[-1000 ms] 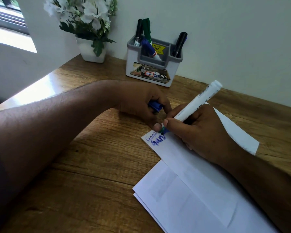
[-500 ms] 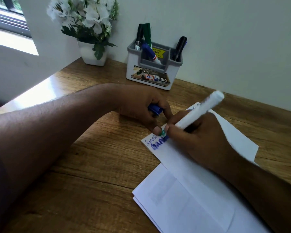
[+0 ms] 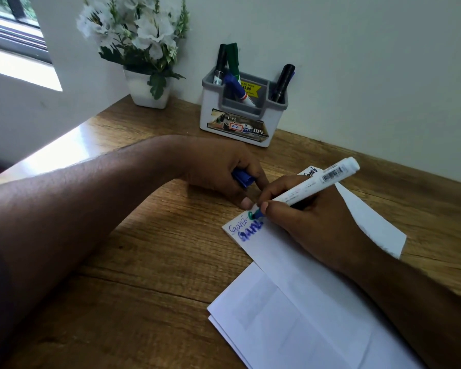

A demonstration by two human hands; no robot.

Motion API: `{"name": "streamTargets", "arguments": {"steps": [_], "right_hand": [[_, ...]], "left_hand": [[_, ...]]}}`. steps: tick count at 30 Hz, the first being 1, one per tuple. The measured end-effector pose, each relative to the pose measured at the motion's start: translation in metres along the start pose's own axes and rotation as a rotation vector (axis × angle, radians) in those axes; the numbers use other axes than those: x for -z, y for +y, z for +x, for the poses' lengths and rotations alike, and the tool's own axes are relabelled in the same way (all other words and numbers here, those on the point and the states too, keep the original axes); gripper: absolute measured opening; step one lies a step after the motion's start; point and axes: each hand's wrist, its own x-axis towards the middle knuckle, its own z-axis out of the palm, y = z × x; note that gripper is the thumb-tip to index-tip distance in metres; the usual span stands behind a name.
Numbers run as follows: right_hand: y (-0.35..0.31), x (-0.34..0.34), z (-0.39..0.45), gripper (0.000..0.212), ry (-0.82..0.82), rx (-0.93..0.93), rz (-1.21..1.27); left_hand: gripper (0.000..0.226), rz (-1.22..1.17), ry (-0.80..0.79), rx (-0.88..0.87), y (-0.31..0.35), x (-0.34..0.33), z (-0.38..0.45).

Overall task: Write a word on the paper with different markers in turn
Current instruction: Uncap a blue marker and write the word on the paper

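Observation:
A folded white paper (image 3: 285, 258) lies on the wooden desk (image 3: 149, 265), with blue writing (image 3: 246, 230) near its top left corner. My right hand (image 3: 314, 222) grips a white marker (image 3: 317, 185), its blue tip pressed on the paper at the end of the lower word. My left hand (image 3: 221, 169) rests on the desk beside the paper's corner and holds a blue cap (image 3: 242, 178) in curled fingers, one fingertip touching the paper edge.
A grey and white marker holder (image 3: 240, 121) with several markers stands against the back wall. A white pot of white flowers (image 3: 144, 59) sits left of it. More white sheets (image 3: 290, 323) lie under the folded paper at the front right.
The marker tip has moved rightward along the lower blue word, adding strokes. My left hand has kept its place with the cap.

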Motion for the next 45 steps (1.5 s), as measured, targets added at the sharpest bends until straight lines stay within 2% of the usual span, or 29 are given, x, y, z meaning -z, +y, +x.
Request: {"name": "streamTargets", "arguments": {"steps": [3, 6, 8, 10, 12, 14, 17, 22, 27, 29, 33, 37, 38, 41, 43, 45], "right_hand": [[0.001, 0.0, 0.001, 0.016, -0.04, 0.0, -0.04], [0.005, 0.0, 0.004, 0.019, 0.011, -0.034, 0.088], [0.007, 0.001, 0.005, 0.016, 0.083, -0.081, 0.253], [0.011, 0.002, 0.009, 0.01, 0.161, -0.149, 0.541], [0.01, 0.004, 0.012, 0.013, 0.203, -0.198, 0.774], [0.009, 0.005, 0.014, 0.016, 0.224, -0.225, 0.846], [0.008, 0.007, 0.015, 0.009, 0.269, -0.229, 0.839], [0.01, 0.007, 0.015, 0.016, 0.249, -0.236, 0.765], [0.015, 0.004, 0.015, 0.018, 0.191, -0.245, 0.721], [0.017, 0.004, 0.016, 0.023, 0.219, -0.23, 0.761], [0.022, 0.003, 0.017, 0.02, 0.271, -0.181, 0.776], [0.025, 0.002, 0.016, 0.017, 0.214, -0.1, 0.616], [0.022, 0.003, 0.015, 0.019, 0.187, -0.075, 0.544], [0.016, 0.007, 0.017, 0.019, 0.175, -0.074, 0.458], [0.007, 0.009, 0.021, 0.014, 0.153, -0.125, 0.477], [0.003, 0.009, 0.028, 0.014, 0.163, -0.092, 0.324]], "left_hand": [[0.037, 0.005, 0.0, 0.005, 0.0, 0.0, 0.0], [0.035, 0.003, 0.006, 0.016, 0.0, 0.0, 0.0], [0.031, -0.003, 0.002, 0.037, 0.001, 0.0, -0.001], [0.029, -0.008, 0.013, 0.062, 0.001, 0.0, -0.001], [0.028, -0.024, 0.03, 0.072, 0.003, 0.001, -0.003], [0.028, -0.043, 0.052, 0.083, 0.006, 0.002, -0.005], [0.024, -0.08, 0.096, 0.08, 0.005, 0.003, -0.005], [0.014, -0.086, 0.124, 0.099, 0.0, 0.003, -0.004], [0.021, -0.05, 0.149, 0.099, -0.004, 0.001, -0.001], [0.024, -0.008, 0.171, 0.081, -0.006, -0.001, 0.002], [0.028, 0.026, 0.198, 0.088, -0.006, -0.003, 0.004], [0.023, 0.022, 0.227, 0.063, -0.006, -0.005, 0.004], [0.026, 0.021, 0.239, 0.066, -0.005, -0.006, 0.004], [0.062, -0.063, 0.322, 0.055, -0.008, -0.01, 0.005], [0.069, -0.097, 0.357, 0.032, -0.007, -0.012, 0.006], [0.073, -0.124, 0.396, 0.031, -0.007, -0.014, 0.007]]}}
